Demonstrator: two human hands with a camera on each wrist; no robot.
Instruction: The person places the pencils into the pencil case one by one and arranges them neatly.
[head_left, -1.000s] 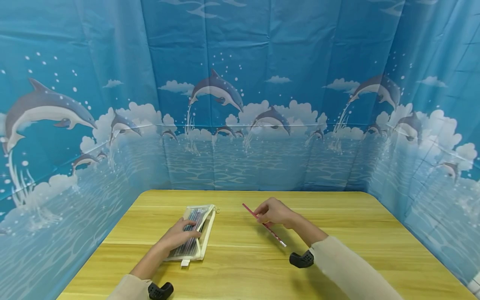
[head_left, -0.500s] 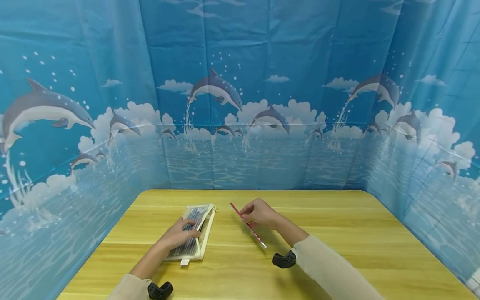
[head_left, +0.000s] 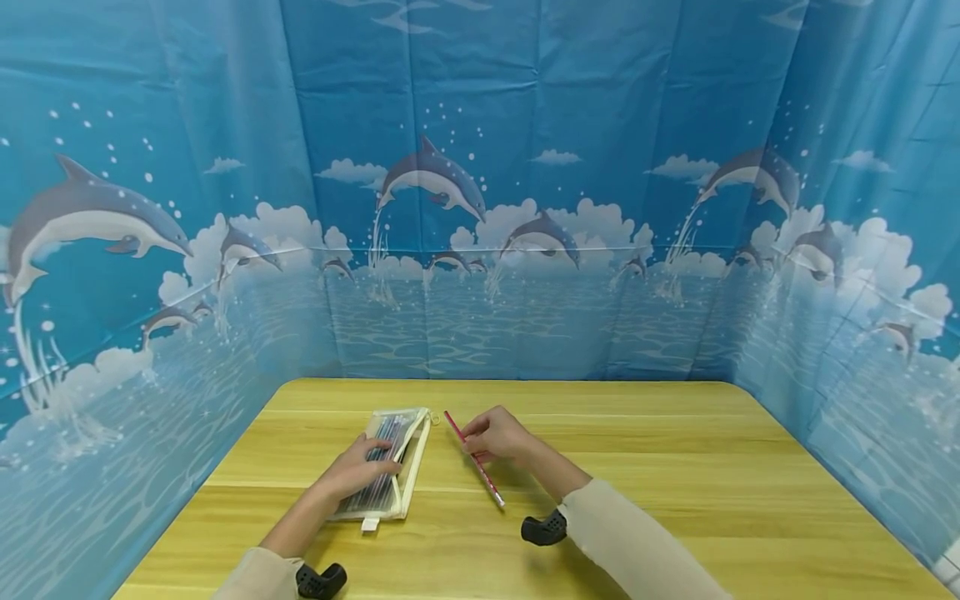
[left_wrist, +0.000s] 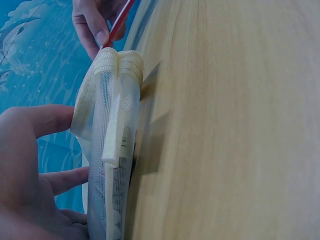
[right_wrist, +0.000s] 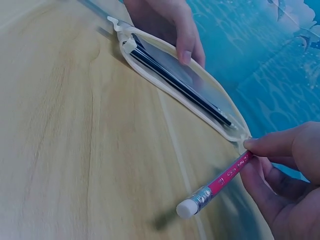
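Note:
A pink pencil (head_left: 486,479) with a white eraser (right_wrist: 187,208) is pinched between thumb and fingers of my right hand (head_left: 504,435), slanting over the table. Left of it lies a see-through zip pencil case (head_left: 411,487) with cream edging. My left hand (head_left: 358,473) rests on its upper face, fingers spread, the thumb at the edge of the opening. Through the parted zip, dark pencils (right_wrist: 182,89) show inside in the right wrist view. In that view the pencil's far part is hidden behind the right hand's fingertips, which overlap the end of the case.
The pale wooden table (head_left: 637,467) carries the case. A blue curtain (head_left: 480,317) printed with dolphins hangs behind and at both sides. A black strap piece (head_left: 544,528) sits at the right wrist, another (head_left: 321,582) at the left.
My right hand has moved left with the pink pencil, closer to the pencil case. The left hand and the case have stayed in place.

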